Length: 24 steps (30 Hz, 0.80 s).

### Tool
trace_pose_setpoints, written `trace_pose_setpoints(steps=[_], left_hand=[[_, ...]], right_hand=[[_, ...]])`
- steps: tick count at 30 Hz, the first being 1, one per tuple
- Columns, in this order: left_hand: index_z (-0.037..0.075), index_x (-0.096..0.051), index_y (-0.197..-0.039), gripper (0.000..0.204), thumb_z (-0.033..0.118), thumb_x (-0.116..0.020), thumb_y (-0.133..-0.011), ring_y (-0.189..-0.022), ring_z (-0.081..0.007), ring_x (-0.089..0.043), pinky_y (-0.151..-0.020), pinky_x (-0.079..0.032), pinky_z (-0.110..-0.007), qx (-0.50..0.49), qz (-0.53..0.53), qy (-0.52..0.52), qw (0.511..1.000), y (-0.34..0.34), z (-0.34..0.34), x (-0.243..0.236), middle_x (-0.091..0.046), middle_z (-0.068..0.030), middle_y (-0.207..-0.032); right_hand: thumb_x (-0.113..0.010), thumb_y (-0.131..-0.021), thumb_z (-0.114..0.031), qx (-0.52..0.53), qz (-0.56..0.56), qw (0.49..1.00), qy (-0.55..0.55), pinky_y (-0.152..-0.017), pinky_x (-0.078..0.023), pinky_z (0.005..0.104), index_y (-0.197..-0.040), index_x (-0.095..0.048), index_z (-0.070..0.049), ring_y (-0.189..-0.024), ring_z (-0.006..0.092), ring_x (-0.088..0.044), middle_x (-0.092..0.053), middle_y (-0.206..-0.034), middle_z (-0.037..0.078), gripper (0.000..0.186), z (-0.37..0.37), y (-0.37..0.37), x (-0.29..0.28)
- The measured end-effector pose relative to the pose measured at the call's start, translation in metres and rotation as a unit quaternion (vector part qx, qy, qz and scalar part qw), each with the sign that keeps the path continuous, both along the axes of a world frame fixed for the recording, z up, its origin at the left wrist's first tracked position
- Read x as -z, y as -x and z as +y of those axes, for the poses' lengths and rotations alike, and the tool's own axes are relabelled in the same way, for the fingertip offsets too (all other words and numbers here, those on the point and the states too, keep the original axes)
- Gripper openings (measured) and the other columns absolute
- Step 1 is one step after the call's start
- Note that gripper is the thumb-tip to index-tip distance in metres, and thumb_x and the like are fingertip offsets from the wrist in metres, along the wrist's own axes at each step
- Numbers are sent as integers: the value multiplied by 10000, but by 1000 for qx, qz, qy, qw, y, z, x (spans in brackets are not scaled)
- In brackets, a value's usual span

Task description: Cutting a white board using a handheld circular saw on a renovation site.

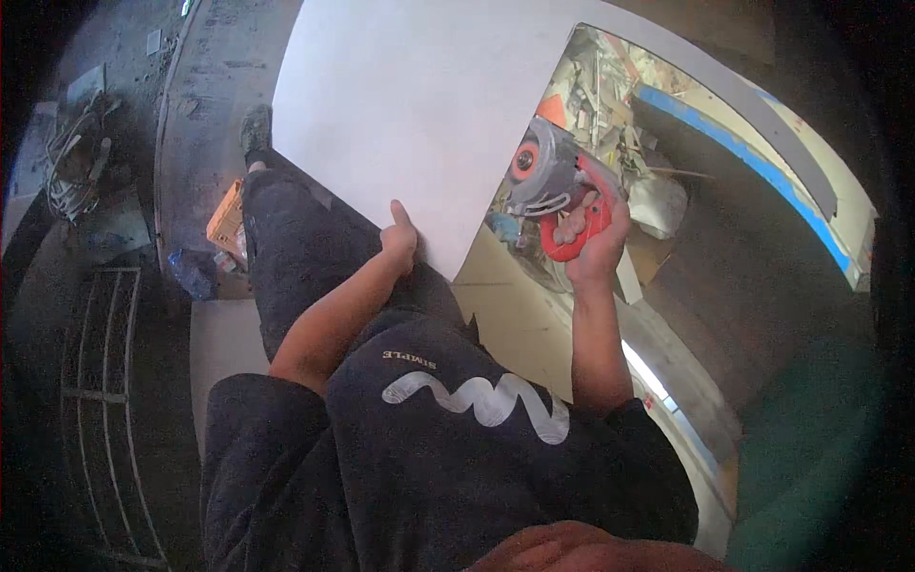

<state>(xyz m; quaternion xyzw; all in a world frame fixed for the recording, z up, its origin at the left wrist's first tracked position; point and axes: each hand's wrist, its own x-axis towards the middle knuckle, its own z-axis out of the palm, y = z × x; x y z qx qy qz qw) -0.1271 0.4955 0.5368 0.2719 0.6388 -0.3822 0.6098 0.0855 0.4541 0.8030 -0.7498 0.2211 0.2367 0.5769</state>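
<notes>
My right hand point(599, 240) is wrapped round the red handle of a grey and red circular saw point(553, 172). The saw sits at the right edge of a large white board point(400, 105), its round guard with an orange-ringed hub facing up. Whether its blade is in the board cannot be seen. My left hand point(400, 240) grips the board's near edge, with the thumb lying on top and the other fingers hidden underneath.
Offcuts and scraps point(610, 114) lie heaped beyond the saw. At right is a board with a blue strip point(753, 143). An orange crate point(227, 221) and a blue bag point(193, 275) stand left of my leg. A metal frame point(100, 396) and tangled cable point(76, 176) are farther left.
</notes>
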Motion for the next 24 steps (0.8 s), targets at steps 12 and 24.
trace_pose_setpoints(steps=[12,24], left_hand=[[-216,-470,-1315,1067,771,-314,-943,-1160,-388,-606,-971,-474,-431,-17,-30,-11,999,1,-4,4,-571,-297,-1340],[-203,-431,-1353,1090,792,-316,-925,-1130,-380,-619,-887,-509,-476,-37,-41,21,998,-11,6,-7,-603,-282,-1273]], right_hand=[[-332,-1030,-354,2,-3,1000,5,-400,-394,280,-1269,-597,-25,-426,124,-409,-430,-577,2,485,9,-3,-3],[-412,-1001,-310,5,-5,1000,-1,-397,-416,277,-1197,-616,-22,-411,117,-432,-588,-939,51,404,-2,-5,0]])
